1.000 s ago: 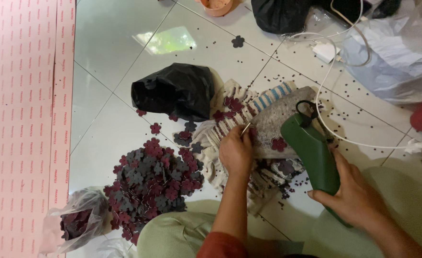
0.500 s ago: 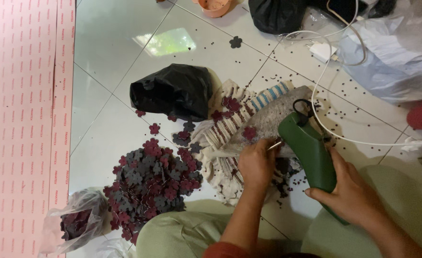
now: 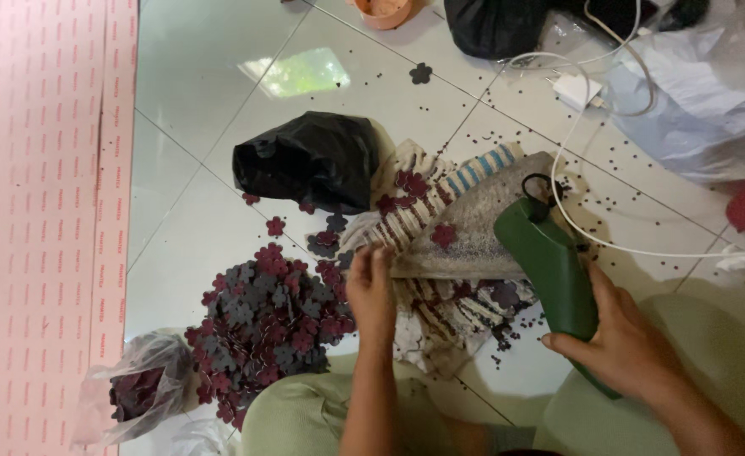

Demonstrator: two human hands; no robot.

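Two hands work low in the frame over a tiled floor [image 3: 220, 93]. The right hand [image 3: 621, 342], lower right, has its fingers wrapped around a green tool [image 3: 549, 270] with a white cord [image 3: 575, 219] running to the upper right. The tool's nose rests on a striped cloth [image 3: 440, 219] at centre. The left hand [image 3: 371, 291], lower centre, reaches to the cloth's left edge; whether its fingers pinch anything I cannot tell. A flower pile [image 3: 267, 317], dark red and grey, lies just left of that hand. A black bag [image 3: 309, 160] sits above it, a clear bag [image 3: 140, 393] at lower left.
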